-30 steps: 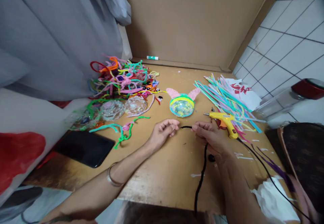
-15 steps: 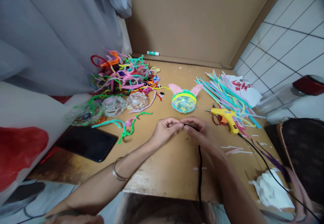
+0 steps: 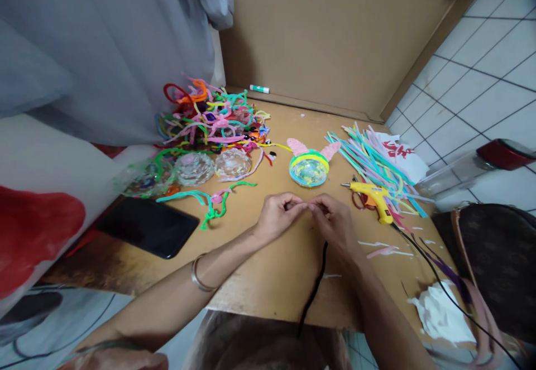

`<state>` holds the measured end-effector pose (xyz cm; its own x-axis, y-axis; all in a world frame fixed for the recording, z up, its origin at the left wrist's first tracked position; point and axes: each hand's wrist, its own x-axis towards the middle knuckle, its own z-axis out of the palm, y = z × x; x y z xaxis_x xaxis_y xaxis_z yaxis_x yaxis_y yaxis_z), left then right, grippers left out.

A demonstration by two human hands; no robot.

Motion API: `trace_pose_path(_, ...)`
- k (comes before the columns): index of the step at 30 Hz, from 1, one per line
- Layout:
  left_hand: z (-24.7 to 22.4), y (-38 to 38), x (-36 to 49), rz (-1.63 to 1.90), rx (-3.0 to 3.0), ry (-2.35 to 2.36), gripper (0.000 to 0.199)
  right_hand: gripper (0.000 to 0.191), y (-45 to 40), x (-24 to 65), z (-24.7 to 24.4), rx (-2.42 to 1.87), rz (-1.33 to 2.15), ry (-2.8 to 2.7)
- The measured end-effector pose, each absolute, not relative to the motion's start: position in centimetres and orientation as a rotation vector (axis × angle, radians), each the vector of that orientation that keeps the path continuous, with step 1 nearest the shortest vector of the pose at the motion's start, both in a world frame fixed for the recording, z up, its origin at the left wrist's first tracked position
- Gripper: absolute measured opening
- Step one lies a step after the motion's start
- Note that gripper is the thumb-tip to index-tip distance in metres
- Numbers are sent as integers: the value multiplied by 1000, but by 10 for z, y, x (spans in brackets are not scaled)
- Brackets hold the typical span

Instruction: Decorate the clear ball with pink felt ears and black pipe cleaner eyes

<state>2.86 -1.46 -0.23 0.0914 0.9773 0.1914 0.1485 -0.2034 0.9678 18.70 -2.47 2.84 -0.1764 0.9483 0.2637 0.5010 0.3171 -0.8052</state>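
Note:
My left hand (image 3: pixel 280 216) and my right hand (image 3: pixel 333 222) meet fingertip to fingertip over the middle of the table, both pinched closed. A black fuzzy strip (image 3: pixel 317 286) hangs from under my right hand down past the table's front edge; its upper end is hidden between the fingers. Whether the left fingertips also hold it is too small to tell. Just beyond the hands sits a clear dome (image 3: pixel 310 172) with yellow, green and blue bands and two pink ears (image 3: pixel 297 147).
Behind left lies a tangled pile of colored pipe cleaners (image 3: pixel 213 116), with clear domes (image 3: pixel 195 168) and a black phone (image 3: pixel 148 226) nearer. Right are loose pipe cleaners (image 3: pixel 372 155), a yellow glue gun (image 3: pixel 371 194), its cord, crumpled tissue (image 3: pixel 444 311) and a brown bag (image 3: pixel 498 258).
The hanging black strip has swung leftward at its lower end. The short black piece seen between the fingers earlier is now hidden. The camera view has shifted slightly.

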Motion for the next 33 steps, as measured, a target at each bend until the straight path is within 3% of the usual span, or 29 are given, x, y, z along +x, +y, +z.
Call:
trace_pose_path(4,-2,-16,27,1194,1660,1210,16,16,-24,189,24,-1255,600,-1983)
trace_pose_path(14,-3,-14,29,1118,1470,1087,23,15,-25,187,30,-1313,781,-1844)
trace_pose_path(19,-2,-13,29,1100,1249,987,28,31,-21,190,27,-1464,810,-1649)
trace_pose_path(25,0,-10,27,1119,1180,970,32,16,-22,187,22,-1357,811,-1754)
trace_pose_path(33,-2,-14,24,1297,1578,1113,26,25,-22,189,30,-1455,884,-1619)
